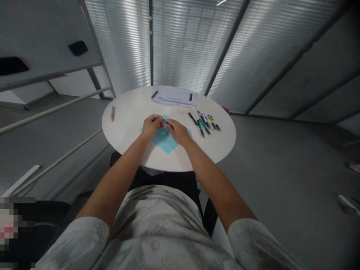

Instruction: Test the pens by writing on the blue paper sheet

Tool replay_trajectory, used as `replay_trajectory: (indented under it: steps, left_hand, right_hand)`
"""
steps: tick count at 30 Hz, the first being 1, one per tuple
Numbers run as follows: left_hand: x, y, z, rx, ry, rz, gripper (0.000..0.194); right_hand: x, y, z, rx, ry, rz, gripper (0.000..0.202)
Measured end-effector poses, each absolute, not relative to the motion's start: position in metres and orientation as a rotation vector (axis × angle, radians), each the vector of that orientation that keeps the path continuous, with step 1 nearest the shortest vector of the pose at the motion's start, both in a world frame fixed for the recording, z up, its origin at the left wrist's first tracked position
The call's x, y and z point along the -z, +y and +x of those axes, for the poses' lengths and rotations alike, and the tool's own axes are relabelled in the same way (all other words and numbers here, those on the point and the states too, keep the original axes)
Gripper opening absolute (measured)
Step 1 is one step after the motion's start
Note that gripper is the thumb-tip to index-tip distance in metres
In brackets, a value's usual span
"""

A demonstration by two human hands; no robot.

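Over a light blue sheet (166, 142) on the round white table, both hands meet around a small dark pen (169, 124). My right hand (179, 131) has its fingers wrapped round the pen, which points left. The fingertips of my left hand (152, 125) are pinched together at the pen's left end. Whether the left fingers grip the pen itself or a small part of it is too small to tell.
Several pens (204, 122) lie in a loose group right of the hands. Papers (174, 96) with two dark items rest at the table's far edge. A reddish object (113, 113) lies on the left. White rails (56, 107) stand beyond the table's left side.
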State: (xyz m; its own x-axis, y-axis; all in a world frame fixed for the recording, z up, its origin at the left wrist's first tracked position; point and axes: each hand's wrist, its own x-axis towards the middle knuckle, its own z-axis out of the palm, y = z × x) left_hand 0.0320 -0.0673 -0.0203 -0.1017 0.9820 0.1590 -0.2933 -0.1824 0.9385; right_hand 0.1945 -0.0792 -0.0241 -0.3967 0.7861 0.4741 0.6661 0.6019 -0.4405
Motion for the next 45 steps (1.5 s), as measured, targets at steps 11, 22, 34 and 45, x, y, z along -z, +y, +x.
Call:
replay_trajectory:
  steps: [11,22,34,45]
  left_hand:
    - [0.012,-0.073,0.032,-1.538,0.943,0.997,0.010]
    - [0.022,-0.065,0.030,-1.546,0.903,1.090,0.010]
    - [0.024,-0.064,0.031,-1.543,0.896,1.069,0.009]
    - [0.025,-0.062,0.030,-1.604,0.947,1.031,0.008]
  right_hand:
    - [0.022,-0.082,0.195,-0.232,-2.179,-1.155,0.039]
    - [0.027,-0.078,0.196,-0.201,-2.169,-1.113,0.039]
    - [0.026,-0.078,0.196,-0.186,-2.199,-1.120,0.039]
    - [0.026,-0.077,0.196,-0.193,-2.205,-1.122,0.039]
